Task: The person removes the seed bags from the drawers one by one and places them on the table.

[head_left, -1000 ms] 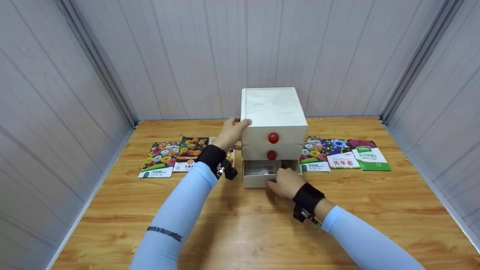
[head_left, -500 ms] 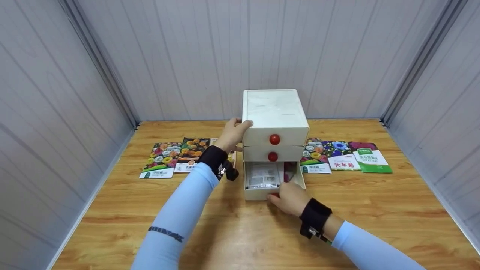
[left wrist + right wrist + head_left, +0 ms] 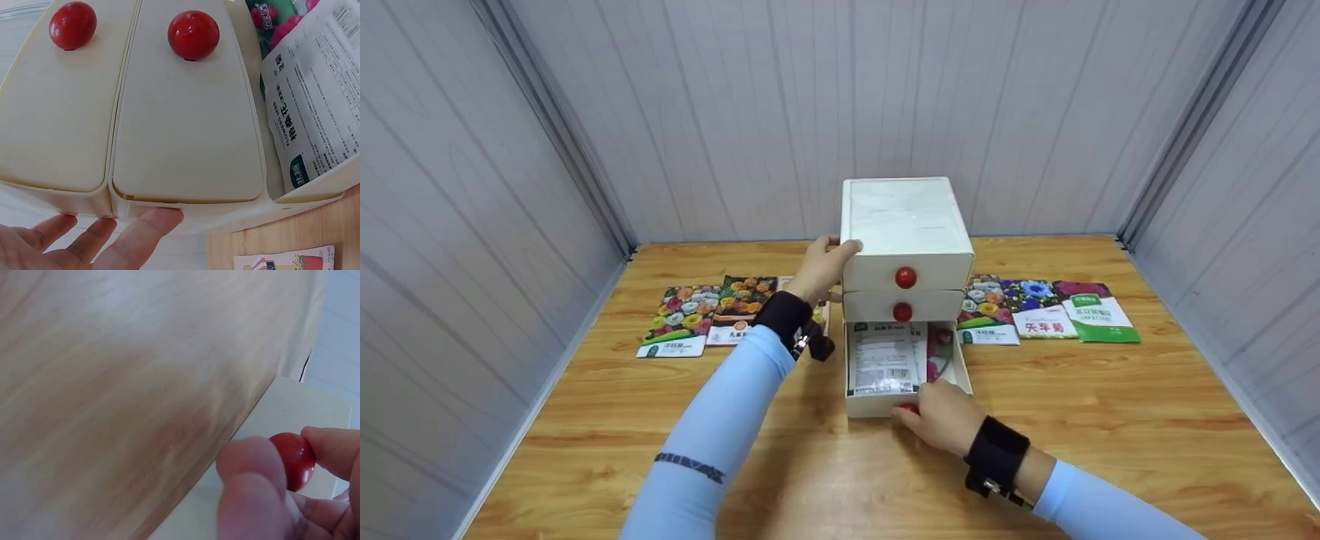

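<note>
A white three-drawer cabinet [image 3: 911, 217] stands on the wooden table, its bottom drawer [image 3: 877, 407] pulled out. Inside that drawer lie seed packets [image 3: 883, 360], one with printed text facing up. My right hand [image 3: 949, 416] pinches the red knob [image 3: 297, 461] of the bottom drawer between thumb and fingers. My left hand [image 3: 821, 271] rests against the cabinet's left side near the top front corner. In the left wrist view its fingertips [image 3: 160, 218] touch the side wall. The upper two drawers, with red knobs [image 3: 193, 35], are closed.
Left of the cabinet lie flower seed packets [image 3: 679, 321], one partly hidden by my left hand. Several more lie to the right: a mixed-flower packet [image 3: 988, 311], a blue-flower packet [image 3: 1040, 309] and a green-white one [image 3: 1099, 311]. Ribbed panels [image 3: 810, 112] enclose the table.
The bottom drawer has slid out toward me with my right hand on its knob, exposing more of the packets inside. My left hand has stayed on the cabinet's side.
</note>
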`<state>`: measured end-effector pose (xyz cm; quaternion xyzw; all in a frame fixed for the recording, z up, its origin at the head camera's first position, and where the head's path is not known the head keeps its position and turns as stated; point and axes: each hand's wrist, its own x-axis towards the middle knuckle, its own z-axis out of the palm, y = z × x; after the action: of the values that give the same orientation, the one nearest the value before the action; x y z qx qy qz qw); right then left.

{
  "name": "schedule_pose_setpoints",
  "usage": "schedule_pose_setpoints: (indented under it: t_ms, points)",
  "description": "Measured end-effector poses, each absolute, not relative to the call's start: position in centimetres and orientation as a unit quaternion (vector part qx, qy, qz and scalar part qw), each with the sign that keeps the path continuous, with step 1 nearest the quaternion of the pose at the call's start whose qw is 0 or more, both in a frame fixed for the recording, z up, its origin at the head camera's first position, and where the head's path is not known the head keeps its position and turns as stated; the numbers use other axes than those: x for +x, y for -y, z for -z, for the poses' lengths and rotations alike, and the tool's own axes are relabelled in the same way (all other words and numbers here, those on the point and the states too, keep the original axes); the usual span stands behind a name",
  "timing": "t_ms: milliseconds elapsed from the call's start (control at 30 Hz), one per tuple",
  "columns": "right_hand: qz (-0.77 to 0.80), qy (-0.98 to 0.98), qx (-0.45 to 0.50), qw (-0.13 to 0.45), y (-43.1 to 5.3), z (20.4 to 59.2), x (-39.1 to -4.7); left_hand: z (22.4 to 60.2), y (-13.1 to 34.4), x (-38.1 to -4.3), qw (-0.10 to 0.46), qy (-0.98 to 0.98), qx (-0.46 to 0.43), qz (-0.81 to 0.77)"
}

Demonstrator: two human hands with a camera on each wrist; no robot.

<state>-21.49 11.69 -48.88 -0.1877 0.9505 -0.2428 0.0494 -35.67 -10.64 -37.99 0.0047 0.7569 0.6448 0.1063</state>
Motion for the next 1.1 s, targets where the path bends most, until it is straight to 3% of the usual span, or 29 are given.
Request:
schedule_pose_setpoints:
  t_ms: [367, 633, 767, 967, 1100]
  points:
    - [0.264, -0.946, -0.173, 0.077, -12.0, 48.6, -21.5, 37.8, 11.2, -35.8, 0.113, -0.768, 0.010, -0.631]
    - [0.319, -0.933, -0.134, 0.100, -12.9, 45.6, -22.3, 38.0, 10.9, -35.6, 0.083, -0.779, 0.018, -0.621]
    - [0.380, -0.912, -0.109, 0.110, -13.6, 44.0, -23.3, 38.3, 10.8, -35.0, 0.029, -0.789, 0.014, -0.613]
    - [0.447, -0.884, -0.090, 0.104, -14.3, 42.7, -25.4, 38.1, 10.7, -33.2, -0.097, -0.802, -0.002, -0.590]
    - [0.481, -0.866, -0.069, 0.117, -14.7, 42.3, -26.7, 37.4, 10.4, -31.9, -0.136, -0.787, -0.009, -0.601]
